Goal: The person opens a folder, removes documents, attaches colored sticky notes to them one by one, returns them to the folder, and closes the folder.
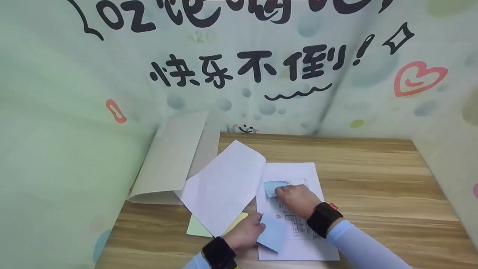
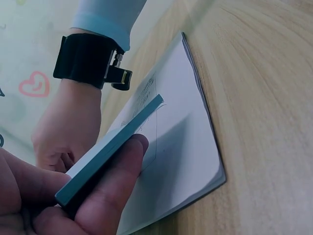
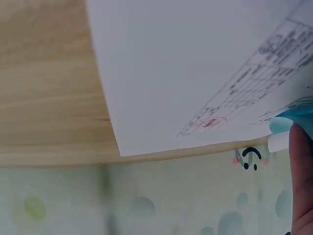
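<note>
- The left hand point(image 1: 244, 234), which is nearest, holds a blue sticky-note pad point(image 1: 274, 232) between its thumb and fingers, over the lower part of a printed sheet point(image 1: 289, 170).
- A little farther, the right hand point(image 1: 298, 201) pinches a blue sticky note point(image 1: 271, 189) at the upper part of this sheet.
- Leftward, a curved white sheet point(image 1: 224, 186) partly covers a pale green paper point(image 1: 198, 228).
- Behind it, a beige folder point(image 1: 173, 157) stands partly open on the table point(image 1: 373, 186).
- Farthest is a backdrop point(image 1: 239, 106) with black Chinese characters.

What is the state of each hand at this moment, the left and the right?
Left hand: closed, holding a blue note pad.
Right hand: closed, holding a blue note over the printed paper.
</note>
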`<state>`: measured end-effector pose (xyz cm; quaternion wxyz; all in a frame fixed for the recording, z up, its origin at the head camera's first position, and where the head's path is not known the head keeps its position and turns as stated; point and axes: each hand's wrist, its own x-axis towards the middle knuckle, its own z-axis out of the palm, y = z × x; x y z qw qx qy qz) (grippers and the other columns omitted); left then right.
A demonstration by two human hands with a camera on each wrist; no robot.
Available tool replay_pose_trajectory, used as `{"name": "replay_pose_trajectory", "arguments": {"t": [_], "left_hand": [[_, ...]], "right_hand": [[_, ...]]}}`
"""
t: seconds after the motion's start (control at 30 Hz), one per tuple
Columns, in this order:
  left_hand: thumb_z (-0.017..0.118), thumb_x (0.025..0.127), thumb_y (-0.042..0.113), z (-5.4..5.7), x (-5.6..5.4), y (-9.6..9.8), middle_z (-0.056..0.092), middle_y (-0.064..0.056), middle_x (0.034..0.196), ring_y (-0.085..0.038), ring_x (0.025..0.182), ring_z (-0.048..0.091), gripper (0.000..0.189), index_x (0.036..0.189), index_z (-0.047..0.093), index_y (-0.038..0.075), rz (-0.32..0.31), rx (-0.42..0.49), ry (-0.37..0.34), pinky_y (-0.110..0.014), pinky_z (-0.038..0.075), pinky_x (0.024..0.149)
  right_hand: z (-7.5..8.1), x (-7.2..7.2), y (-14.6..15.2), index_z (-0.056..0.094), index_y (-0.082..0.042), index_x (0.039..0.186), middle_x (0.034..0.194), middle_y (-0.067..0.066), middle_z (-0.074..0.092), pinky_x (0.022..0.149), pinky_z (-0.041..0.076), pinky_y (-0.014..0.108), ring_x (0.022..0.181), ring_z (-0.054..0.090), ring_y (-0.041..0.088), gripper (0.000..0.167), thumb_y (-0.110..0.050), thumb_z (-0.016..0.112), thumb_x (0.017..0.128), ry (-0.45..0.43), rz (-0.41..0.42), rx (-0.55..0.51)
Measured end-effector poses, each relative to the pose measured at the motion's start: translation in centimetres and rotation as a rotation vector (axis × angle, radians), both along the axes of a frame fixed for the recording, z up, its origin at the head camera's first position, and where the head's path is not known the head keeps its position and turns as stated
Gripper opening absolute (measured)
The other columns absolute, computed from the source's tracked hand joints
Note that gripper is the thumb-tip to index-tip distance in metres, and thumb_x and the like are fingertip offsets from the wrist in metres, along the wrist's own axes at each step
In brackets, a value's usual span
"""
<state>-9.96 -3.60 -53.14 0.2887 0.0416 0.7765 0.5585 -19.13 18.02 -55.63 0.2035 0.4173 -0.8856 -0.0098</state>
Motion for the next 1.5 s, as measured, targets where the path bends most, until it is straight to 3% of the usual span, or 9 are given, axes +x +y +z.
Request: {"name": "replay_pose_trajectory", "arguments": {"t": [0.13,0.23,0.37,0.57,0.7,0.9,1.2,1.33,1.5], "left_hand": [[0.041,0.106,0.010,0.1,-0.1,-0.2,0.067,-0.008,0.120,-0.024,0.116,0.063,0.036,0.138,0.050,-0.002,-0.035,-0.051,0.043,-0.049,0.048,0.106],[0.041,0.106,0.011,0.1,-0.2,-0.3,0.067,-0.008,0.119,-0.023,0.114,0.063,0.035,0.137,0.051,-0.002,-0.044,-0.080,0.053,-0.048,0.048,0.105],[0.042,0.106,0.012,0.0,-0.1,-0.2,0.066,-0.008,0.120,-0.023,0.115,0.062,0.035,0.136,0.052,-0.002,-0.035,-0.075,0.042,-0.049,0.047,0.106],[0.042,0.106,0.012,0.0,-0.2,0.0,0.067,-0.008,0.121,-0.025,0.118,0.062,0.036,0.138,0.052,-0.003,-0.035,-0.080,0.045,-0.050,0.046,0.108],[0.042,0.106,0.011,-0.1,-0.1,0.2,0.068,-0.009,0.117,-0.026,0.116,0.063,0.035,0.135,0.053,-0.004,-0.020,-0.059,0.034,-0.050,0.047,0.106],[0.045,0.104,0.009,0.0,0.0,0.5,0.068,-0.008,0.105,-0.023,0.100,0.063,0.028,0.125,0.058,-0.004,-0.019,-0.119,0.123,-0.046,0.051,0.094],[0.045,0.105,0.011,0.0,0.2,0.9,0.067,-0.007,0.101,-0.021,0.096,0.063,0.026,0.121,0.058,-0.004,-0.026,-0.138,0.101,-0.043,0.053,0.086],[0.045,0.105,0.011,0.0,0.3,0.7,0.068,-0.008,0.103,-0.022,0.098,0.064,0.026,0.122,0.058,-0.004,-0.010,-0.122,0.089,-0.044,0.054,0.089],[0.045,0.105,0.012,0.0,0.3,0.6,0.069,-0.009,0.107,-0.024,0.103,0.065,0.027,0.123,0.057,-0.003,-0.003,-0.114,0.072,-0.047,0.053,0.094]], "right_hand": [[-0.4,0.0,-0.4,0.068,-0.010,0.093,0.085,0.001,0.071,0.063,0.060,0.033,0.074,0.069,0.017,0.017,-0.027,0.070,0.095,-0.017,0.008,-0.033],[-0.5,-0.1,-0.9,0.072,-0.008,0.106,0.097,0.003,0.070,0.073,0.061,0.035,0.086,0.068,0.020,0.022,-0.027,0.068,0.096,-0.088,-0.022,-0.032],[-0.3,-0.4,-1.7,0.066,-0.011,0.132,0.111,0.005,0.067,0.082,0.059,0.037,0.096,0.063,0.021,0.034,-0.013,0.062,0.098,-0.207,-0.100,0.009],[0.1,-0.9,-2.2,0.061,-0.024,0.143,0.105,0.007,0.062,0.078,0.052,0.039,0.088,0.054,0.022,0.045,-0.023,0.061,0.098,-0.354,-0.222,-0.013],[0.4,-1.0,-1.5,0.059,-0.025,0.145,0.107,0.007,0.060,0.081,0.050,0.039,0.090,0.051,0.022,0.048,-0.022,0.061,0.097,-0.429,-0.272,-0.024],[0.4,-1.2,0.4,0.059,-0.016,0.144,0.113,0.007,0.061,0.086,0.053,0.039,0.095,0.054,0.021,0.044,-0.021,0.061,0.100,-0.455,-0.271,-0.074],[-0.1,-0.3,3.1,0.062,-0.004,0.139,0.127,0.011,0.063,0.101,0.054,0.042,0.119,0.062,0.027,0.041,-0.016,0.064,0.099,-0.396,-0.252,-0.127],[0.0,0.4,3.9,0.059,-0.002,0.141,0.135,0.015,0.061,0.109,0.049,0.046,0.128,0.059,0.031,0.050,-0.024,0.068,0.097,-0.403,-0.265,-0.113],[0.3,1.4,4.7,0.048,-0.006,0.151,0.154,0.014,0.050,0.118,0.034,0.059,0.144,0.044,0.039,0.068,-0.042,0.066,0.096,-0.499,-0.280,-0.061]]}}
